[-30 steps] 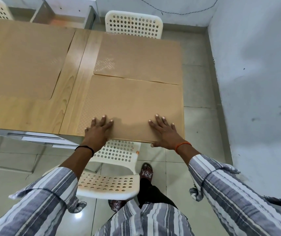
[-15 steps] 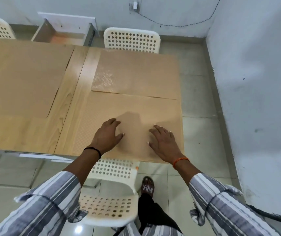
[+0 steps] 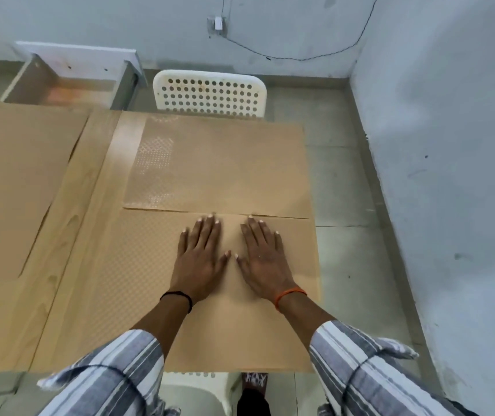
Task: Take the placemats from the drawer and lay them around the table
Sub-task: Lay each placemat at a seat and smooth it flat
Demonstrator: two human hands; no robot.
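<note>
Sliding my left hand (image 3: pixel 199 259) and right hand (image 3: pixel 262 259) inward from the near edge, fingers now spread flat, gripping nothing, I press the near placemat (image 3: pixel 138 283) under them smooth, the far placemat (image 3: pixel 222 166) just beyond my fingertips.
</note>
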